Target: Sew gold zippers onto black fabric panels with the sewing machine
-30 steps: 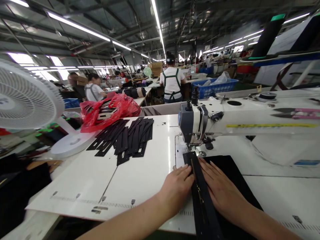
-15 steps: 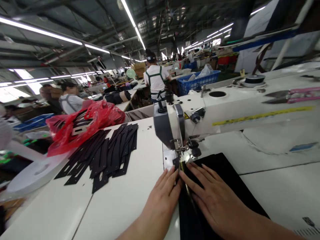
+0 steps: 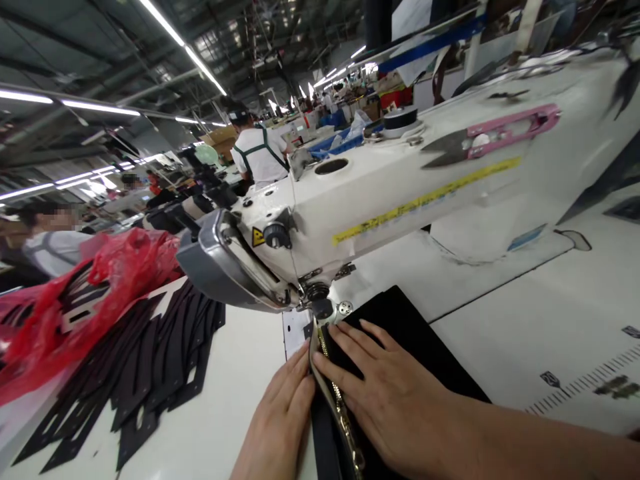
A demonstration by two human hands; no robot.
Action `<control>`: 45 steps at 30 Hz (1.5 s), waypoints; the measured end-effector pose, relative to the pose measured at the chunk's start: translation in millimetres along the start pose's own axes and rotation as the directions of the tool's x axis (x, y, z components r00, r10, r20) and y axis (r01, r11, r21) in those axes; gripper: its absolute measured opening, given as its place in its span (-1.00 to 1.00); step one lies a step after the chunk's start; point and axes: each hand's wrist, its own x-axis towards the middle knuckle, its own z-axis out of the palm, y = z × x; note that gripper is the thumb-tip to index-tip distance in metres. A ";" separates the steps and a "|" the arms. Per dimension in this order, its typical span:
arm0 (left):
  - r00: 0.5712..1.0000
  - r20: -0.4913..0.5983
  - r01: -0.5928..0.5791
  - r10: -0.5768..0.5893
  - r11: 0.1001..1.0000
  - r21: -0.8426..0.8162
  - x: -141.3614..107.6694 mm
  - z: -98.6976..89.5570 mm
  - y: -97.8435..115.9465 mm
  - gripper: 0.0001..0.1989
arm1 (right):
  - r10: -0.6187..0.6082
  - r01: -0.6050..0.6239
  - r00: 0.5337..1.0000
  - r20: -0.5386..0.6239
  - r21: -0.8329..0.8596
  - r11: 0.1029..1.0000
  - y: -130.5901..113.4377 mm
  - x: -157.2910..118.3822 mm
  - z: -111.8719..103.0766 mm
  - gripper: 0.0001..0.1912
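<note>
A black fabric piece (image 3: 407, 327) lies under the head of a white sewing machine (image 3: 370, 193). Along its left part runs a zipper with gold teeth (image 3: 336, 393), its near end curling up beside a pale-edged strip. My right hand (image 3: 395, 393) rests flat on the fabric just right of the zipper, fingers stretched out toward the needle area. To the left, my left hand (image 3: 280, 413) lies with extended fingers against the fabric's left edge, its fingertips close to the presser foot. The needle itself is hidden behind the machine head.
Many dark strips with holes (image 3: 145, 360) are spread on the white table at left, beside a red plastic bag (image 3: 115, 267). Pink-handled scissors (image 3: 515, 133) lie on the machine arm near a thread bobbin (image 3: 400, 119). A co-worker (image 3: 257, 150) stands beyond.
The view has turned right and tilted, so the machine looks larger and slanted. More of the zipper shows between my hands, its near end now lifted. Both hands stay on the work.
</note>
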 end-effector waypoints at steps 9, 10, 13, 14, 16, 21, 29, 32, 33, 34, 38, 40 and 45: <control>1.000 -0.007 -0.017 0.018 0.999 0.038 4.7 -0.9 3.3 -0.68 | -0.024 0.021 0.998 -0.066 -0.045 0.999 -0.2 -0.4 0.8 -0.49; 1.000 -0.007 0.002 -0.002 1.000 0.019 4.8 -0.7 4.7 -0.68 | -0.039 0.034 0.997 -0.073 -0.073 0.997 -0.1 -0.7 1.2 -0.49; 0.997 -0.020 0.067 -0.068 0.996 -0.051 5.3 0.6 9.8 -0.68 | -0.079 0.062 0.992 -0.102 -0.165 0.984 0.7 -1.5 4.1 -0.50; 0.996 -0.029 0.077 -0.079 0.994 -0.073 5.8 1.0 11.5 -0.68 | -0.089 0.067 0.990 -0.113 -0.192 0.979 1.3 -1.6 5.2 -0.51; 0.995 -0.040 0.086 -0.091 0.990 -0.108 7.5 0.9 14.5 -0.68 | -0.114 0.078 0.984 -0.136 -0.243 0.967 3.3 -1.5 7.3 -0.51; 0.970 -0.133 0.185 -0.203 0.973 -0.135 12.1 -3.2 19.6 -0.70 | -0.228 0.159 0.961 -0.153 -0.368 0.916 11.8 -0.4 10.7 -0.44; 0.977 -0.172 0.114 -0.129 0.989 -0.097 13.1 -2.0 16.7 -0.68 | -0.310 0.214 0.933 -0.183 -0.412 0.886 18.2 -0.3 12.7 -0.42; 0.980 -0.165 0.099 -0.111 0.992 -0.079 14.0 -1.4 16.8 -0.68 | -0.315 0.217 0.933 -0.174 -0.427 0.878 18.0 -0.5 11.9 -0.41; 0.981 -0.162 0.096 -0.106 0.993 -0.069 14.5 -1.2 17.1 -0.67 | -0.319 0.218 0.932 -0.172 -0.436 0.873 18.0 -0.4 11.5 -0.42; 0.982 -0.159 0.094 -0.103 0.994 -0.059 15.0 -0.8 17.5 -0.67 | -0.324 0.219 0.931 -0.171 -0.447 0.867 18.0 -0.3 11.1 -0.42; 0.981 -0.163 0.101 -0.104 0.995 -0.024 15.9 3.8 18.7 -0.67 | -0.339 0.232 0.930 -0.144 -0.485 0.843 18.1 0.8 9.1 -0.43; 0.979 -0.184 0.092 -0.091 0.996 -0.003 15.7 6.4 18.5 -0.67 | -0.340 0.241 0.932 -0.125 -0.488 0.839 17.9 1.8 8.2 -0.44; 0.977 -0.192 0.097 -0.094 0.995 0.005 20.4 6.3 17.0 -0.69 | -0.337 0.234 0.931 -0.138 -0.483 0.844 20.4 5.2 9.0 -0.43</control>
